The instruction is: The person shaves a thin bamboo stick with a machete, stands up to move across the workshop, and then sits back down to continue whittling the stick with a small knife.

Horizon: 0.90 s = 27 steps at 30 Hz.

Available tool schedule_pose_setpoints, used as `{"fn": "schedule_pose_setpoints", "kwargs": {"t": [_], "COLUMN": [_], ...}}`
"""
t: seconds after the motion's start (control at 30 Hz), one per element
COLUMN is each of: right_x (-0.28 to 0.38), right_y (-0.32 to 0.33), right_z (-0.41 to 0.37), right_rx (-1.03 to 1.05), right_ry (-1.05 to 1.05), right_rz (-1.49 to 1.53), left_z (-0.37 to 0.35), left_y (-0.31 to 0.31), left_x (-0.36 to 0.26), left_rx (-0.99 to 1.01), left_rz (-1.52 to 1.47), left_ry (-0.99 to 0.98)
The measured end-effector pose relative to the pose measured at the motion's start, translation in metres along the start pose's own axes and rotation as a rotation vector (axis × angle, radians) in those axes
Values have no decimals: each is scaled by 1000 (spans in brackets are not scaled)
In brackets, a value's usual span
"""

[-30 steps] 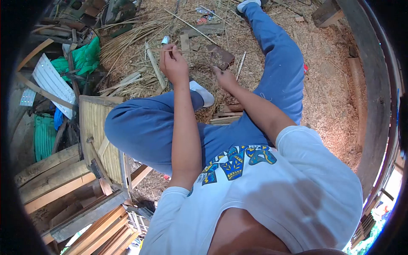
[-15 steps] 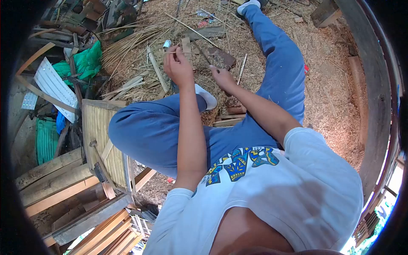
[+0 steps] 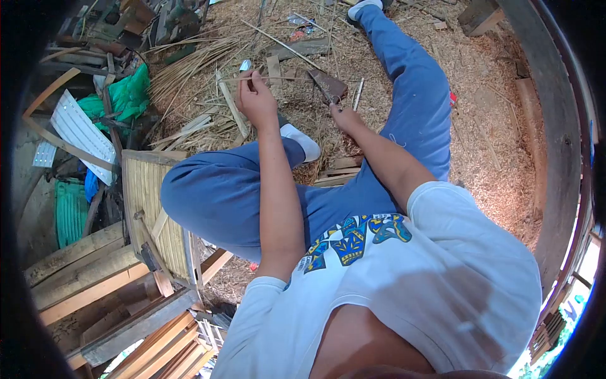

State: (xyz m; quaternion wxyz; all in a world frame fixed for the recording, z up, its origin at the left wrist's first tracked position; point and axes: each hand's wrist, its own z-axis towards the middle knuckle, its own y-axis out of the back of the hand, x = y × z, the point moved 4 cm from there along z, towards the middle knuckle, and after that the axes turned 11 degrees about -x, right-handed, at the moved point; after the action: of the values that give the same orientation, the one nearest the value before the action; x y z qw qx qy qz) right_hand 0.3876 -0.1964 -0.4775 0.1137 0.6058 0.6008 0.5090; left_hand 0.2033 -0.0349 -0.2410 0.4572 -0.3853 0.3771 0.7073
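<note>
My left hand [image 3: 257, 104] is closed in a pinch, out in front of my bent left knee. Between its fingers runs a thin bamboo strip [image 3: 284, 78], lying nearly level across the view. My right hand [image 3: 346, 118] grips the handle of a knife [image 3: 322, 87], whose narrow dark blade points up and to the left, its tip close to the strip's right end. Under the blade, on the ground, lies a flat brown piece [image 3: 334, 86]. A small pale block [image 3: 273, 67] rests behind the strip.
Shavings cover the ground [image 3: 486, 120]. A bundle of long thin strips [image 3: 196, 66] lies at the upper left, near green plastic [image 3: 129, 95]. Beside my left knee stands a slatted wooden panel [image 3: 151, 196] with a hammer [image 3: 150, 237] on it. A thick beam [image 3: 565, 158] borders the right.
My right hand has moved right and slightly down with the knife, drawing the blade away from my left hand. The left hand has shifted slightly left with the bamboo strip.
</note>
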Motion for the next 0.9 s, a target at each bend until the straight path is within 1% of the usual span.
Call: {"fn": "schedule_pose_setpoints", "kwargs": {"t": [0.07, 0.1, 0.2, 0.3, 0.4, 0.5, 0.6, 0.67, 0.7, 0.8, 0.83, 0.9], "right_x": [2, 18, 48, 106, 130, 111, 53, 3, -12, -13, -4, 18], "right_y": [-14, 2, -2, 34, 45, 25, 12, -1, -8, -30, -25, -14], "right_z": [2, -17, -12, -50, -71, -51, -18, 10, 18, 17, 8, -9], "right_rx": [-26, -16, 40, 131, 81, 28, 2, 31, 49, 72, 73, 76], "right_ry": [21, 71, 169, 461, 638, 586, 276, 130, 59, -82, -57, -2], "right_rz": [56, 127, 94, 240, 345, 395, 158, 41, -18, 66, 104, 182], "left_z": [-2, -3, -5, -4, -1, -2, -6, -6, -7, -10, -13, -13], "left_y": [-4, -5, -7, -1, -1, -2, -3, -8, -11, -11, -12, -13], "left_x": [-7, -8, -4, -3, 5, 2, -1, -7, -11, -23, -25, -21], "left_rx": [16, 21, -14, -37, -39, -9, 0, 14, 29, 45, 43, 47], "left_rz": [89, 140, 100, 126, 70, 88, 98, 97, 102, 152, 170, 156], "left_ry": [-103, -152, -162, -178, -78, -128, -151, -183, -203, -277, -300, -213]}}
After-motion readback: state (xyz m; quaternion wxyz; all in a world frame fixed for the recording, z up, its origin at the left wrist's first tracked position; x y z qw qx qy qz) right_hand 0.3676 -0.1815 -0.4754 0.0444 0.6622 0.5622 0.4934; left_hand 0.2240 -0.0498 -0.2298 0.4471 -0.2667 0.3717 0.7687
